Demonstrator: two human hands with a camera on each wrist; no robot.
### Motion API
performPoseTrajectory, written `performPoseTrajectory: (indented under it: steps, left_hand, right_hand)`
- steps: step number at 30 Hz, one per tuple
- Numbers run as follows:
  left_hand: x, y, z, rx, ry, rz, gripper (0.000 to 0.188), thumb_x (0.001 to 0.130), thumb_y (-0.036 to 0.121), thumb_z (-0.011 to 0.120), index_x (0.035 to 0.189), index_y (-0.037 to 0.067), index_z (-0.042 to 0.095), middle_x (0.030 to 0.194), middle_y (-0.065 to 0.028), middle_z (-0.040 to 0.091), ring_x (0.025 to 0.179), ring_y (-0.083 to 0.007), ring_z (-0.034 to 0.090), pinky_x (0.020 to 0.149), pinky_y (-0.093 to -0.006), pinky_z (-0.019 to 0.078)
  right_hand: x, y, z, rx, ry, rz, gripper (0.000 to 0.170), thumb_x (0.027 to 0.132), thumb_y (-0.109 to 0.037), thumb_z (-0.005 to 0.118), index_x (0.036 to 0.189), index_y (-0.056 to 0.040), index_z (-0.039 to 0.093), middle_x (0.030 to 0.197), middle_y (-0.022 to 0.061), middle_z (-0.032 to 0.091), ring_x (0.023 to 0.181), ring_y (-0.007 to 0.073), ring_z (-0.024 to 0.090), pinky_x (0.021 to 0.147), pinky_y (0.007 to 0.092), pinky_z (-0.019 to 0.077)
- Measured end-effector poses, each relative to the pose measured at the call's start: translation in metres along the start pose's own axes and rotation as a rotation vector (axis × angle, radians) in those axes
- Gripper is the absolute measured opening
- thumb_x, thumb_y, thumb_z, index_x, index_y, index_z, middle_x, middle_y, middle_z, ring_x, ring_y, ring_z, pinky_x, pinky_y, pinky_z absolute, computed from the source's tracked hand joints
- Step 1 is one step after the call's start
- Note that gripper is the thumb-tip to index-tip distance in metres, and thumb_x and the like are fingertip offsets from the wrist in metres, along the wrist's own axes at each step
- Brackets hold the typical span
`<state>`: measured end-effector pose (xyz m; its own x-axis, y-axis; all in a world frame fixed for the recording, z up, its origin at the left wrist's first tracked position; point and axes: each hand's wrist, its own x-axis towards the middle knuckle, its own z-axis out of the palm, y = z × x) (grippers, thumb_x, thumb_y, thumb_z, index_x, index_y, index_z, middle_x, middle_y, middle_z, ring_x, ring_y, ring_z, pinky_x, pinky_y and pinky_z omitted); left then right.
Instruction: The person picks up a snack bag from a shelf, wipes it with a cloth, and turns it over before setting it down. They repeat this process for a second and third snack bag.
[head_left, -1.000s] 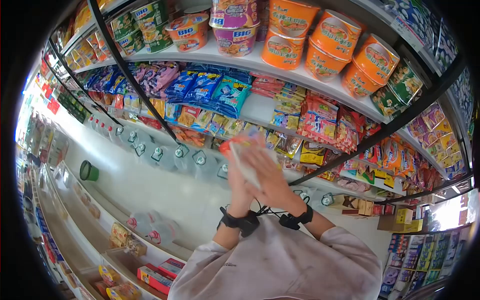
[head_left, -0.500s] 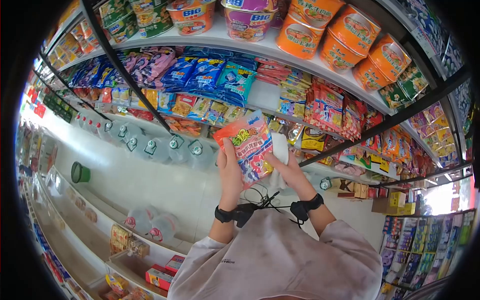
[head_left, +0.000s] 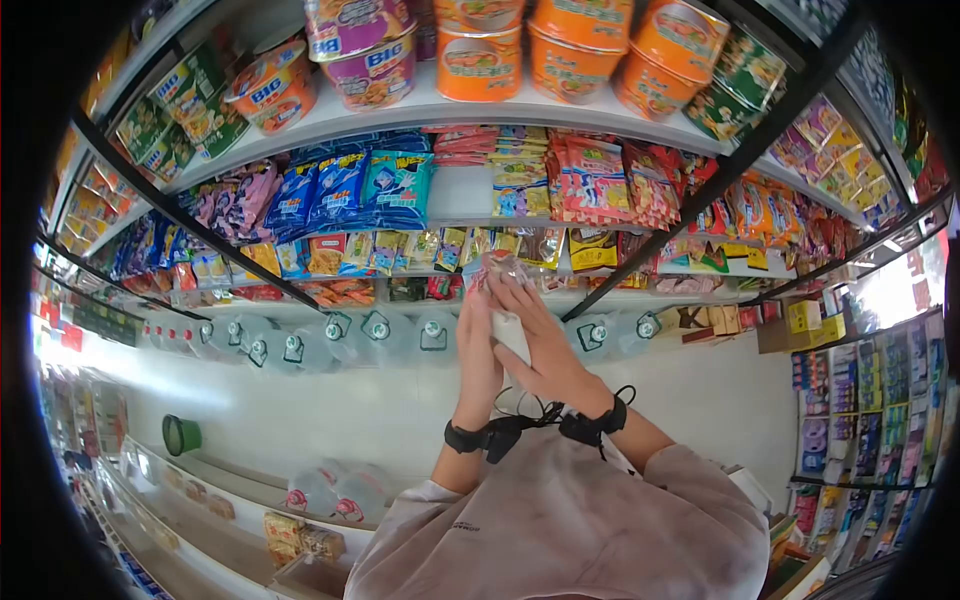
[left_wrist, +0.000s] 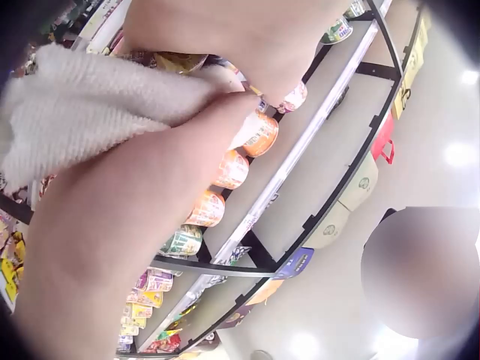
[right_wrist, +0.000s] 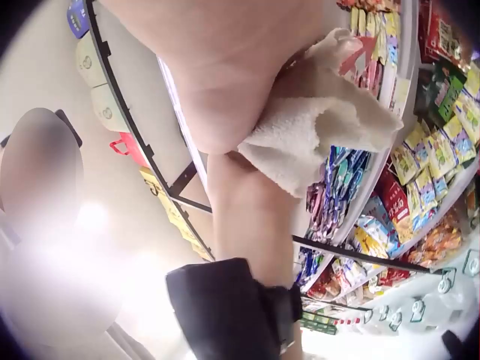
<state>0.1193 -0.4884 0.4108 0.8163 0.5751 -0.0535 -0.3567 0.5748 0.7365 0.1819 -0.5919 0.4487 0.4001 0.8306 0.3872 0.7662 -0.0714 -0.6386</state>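
In front of the chest, both hands come together around a red-and-blue snack packet (head_left: 490, 268). My left hand (head_left: 478, 360) holds the packet from its left side. My right hand (head_left: 548, 350) lies over the packet with its fingers reaching up, holding a white towelling cloth (head_left: 512, 337) under the palm against it. The packet's printed front is mostly hidden by the fingers. In the left wrist view the cloth (left_wrist: 97, 105) bunches out between the two hands. From the right wrist side, the cloth (right_wrist: 322, 127) hangs in loose folds by the right palm (right_wrist: 225, 67).
Ahead are shelves of snack packets (head_left: 590, 180), with noodle tubs (head_left: 480, 65) on the shelf above. Large water bottles (head_left: 375, 335) line the floor beneath. A green bin (head_left: 181, 435) stands at left. Black shelf posts (head_left: 640, 255) slant down on both sides.
The packet's front, facing up half a second ago, is now tilted and covered by the hands. The right hand with the cloth has moved over it. The head view has turned.
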Motion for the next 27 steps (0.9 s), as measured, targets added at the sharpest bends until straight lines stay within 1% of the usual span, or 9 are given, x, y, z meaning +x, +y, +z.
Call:
performPoseTrajectory:
  steps: [2, 5, 9, 15, 17, 21, 22, 25, 27]
  left_hand:
    - [-0.004, -0.002, 0.019, 0.009, 0.01, 0.02, 0.034, 0.107, 0.031, 0.044, 0.129, 0.008, 0.055, 0.113, -0.0016, 0.063, 0.097, -0.0072, 0.059, 0.079, -0.0247, 0.0502]
    - [-0.014, -0.016, 0.042, 0.072, -0.005, 0.027, 0.039, 0.107, 0.036, 0.044, 0.13, 0.007, 0.054, 0.116, -0.0029, 0.063, 0.102, -0.0095, 0.061, 0.083, -0.0259, 0.051]
    - [-0.037, -0.04, 0.088, -0.072, 0.015, -0.042, 0.045, 0.106, 0.039, 0.042, 0.133, 0.005, 0.051, 0.122, -0.0055, 0.062, 0.111, -0.0153, 0.061, 0.092, -0.0303, 0.0514]
    - [-0.082, -0.121, 0.167, 0.009, -0.146, -0.167, 0.052, 0.107, 0.043, 0.036, 0.138, 0.003, 0.045, 0.127, -0.0089, 0.059, 0.114, -0.0175, 0.06, 0.096, -0.0351, 0.0495]
    - [-0.102, -0.145, 0.19, 0.158, -0.169, -0.109, 0.052, 0.107, 0.043, 0.035, 0.139, 0.003, 0.045, 0.127, -0.0095, 0.059, 0.114, -0.0177, 0.06, 0.097, -0.0365, 0.0494]
    - [-0.118, -0.173, 0.224, 0.099, -0.312, -0.336, 0.049, 0.107, 0.039, 0.037, 0.14, 0.003, 0.044, 0.13, -0.0117, 0.059, 0.118, -0.021, 0.06, 0.1, -0.0376, 0.0502]
    - [-0.122, -0.179, 0.232, 0.142, -0.307, -0.331, 0.051, 0.106, 0.042, 0.04, 0.139, 0.003, 0.045, 0.131, -0.0114, 0.058, 0.118, -0.022, 0.06, 0.1, -0.0381, 0.0503]
    - [-0.126, -0.191, 0.263, -0.033, -0.156, -0.3, 0.054, 0.104, 0.045, 0.043, 0.138, 0.003, 0.046, 0.132, -0.0104, 0.059, 0.118, -0.0228, 0.06, 0.1, -0.0386, 0.0501]
    - [-0.114, -0.192, 0.267, -0.096, -0.172, -0.32, 0.054, 0.104, 0.046, 0.045, 0.138, 0.005, 0.048, 0.134, -0.0094, 0.058, 0.118, -0.024, 0.06, 0.1, -0.0389, 0.0496]
  right_hand:
    - [-0.01, 0.002, -0.012, -0.05, 0.027, -0.008, 0.062, 0.094, -0.028, 0.054, 0.148, -0.0012, 0.037, 0.16, 0.0156, 0.026, 0.147, 0.0356, 0.022, 0.121, 0.0478, 0.0136]
    - [-0.035, 0.003, -0.046, -0.042, 0.058, -0.046, 0.056, 0.098, -0.022, 0.051, 0.146, 0.0014, 0.038, 0.158, 0.0166, 0.029, 0.147, 0.0319, 0.026, 0.12, 0.0434, 0.0175]
    - [-0.091, 0.028, -0.075, 0.502, 0.346, 0.275, 0.048, 0.1, -0.016, 0.048, 0.144, 0.003, 0.039, 0.154, 0.0181, 0.034, 0.144, 0.0292, 0.031, 0.117, 0.0382, 0.0235]
    - [-0.159, 0.02, -0.167, -0.303, 0.272, 0.0, 0.048, 0.097, -0.015, 0.052, 0.142, 0.0015, 0.043, 0.151, 0.0209, 0.037, 0.141, 0.0387, 0.033, 0.116, 0.0407, 0.0276]
    - [-0.185, 0.027, -0.185, -0.307, 0.365, 0.024, 0.048, 0.095, -0.017, 0.054, 0.14, -0.0005, 0.046, 0.148, 0.0219, 0.039, 0.14, 0.0413, 0.034, 0.115, 0.042, 0.0289]
    - [-0.234, 0.09, -0.2, 0.043, 0.747, 0.28, 0.044, 0.098, -0.025, 0.052, 0.135, -0.001, 0.05, 0.139, 0.0226, 0.049, 0.133, 0.0409, 0.044, 0.11, 0.0396, 0.0357]
    - [-0.247, 0.098, -0.209, 0.392, 0.719, 0.521, 0.045, 0.102, -0.033, 0.049, 0.131, 0.001, 0.053, 0.123, 0.0176, 0.062, 0.116, 0.0312, 0.059, 0.099, 0.0353, 0.0441]
    - [-0.288, 0.108, -0.229, 1.019, 0.63, 0.785, 0.048, 0.103, -0.04, 0.048, 0.125, 0.0021, 0.057, 0.108, 0.0092, 0.067, 0.098, 0.0173, 0.062, 0.087, 0.0298, 0.048]
    - [-0.307, 0.104, -0.231, 0.83, 0.608, 0.696, 0.043, 0.101, -0.038, 0.055, 0.116, 0.0005, 0.063, 0.099, 0.0037, 0.066, 0.089, 0.0091, 0.059, 0.079, 0.0261, 0.0485]
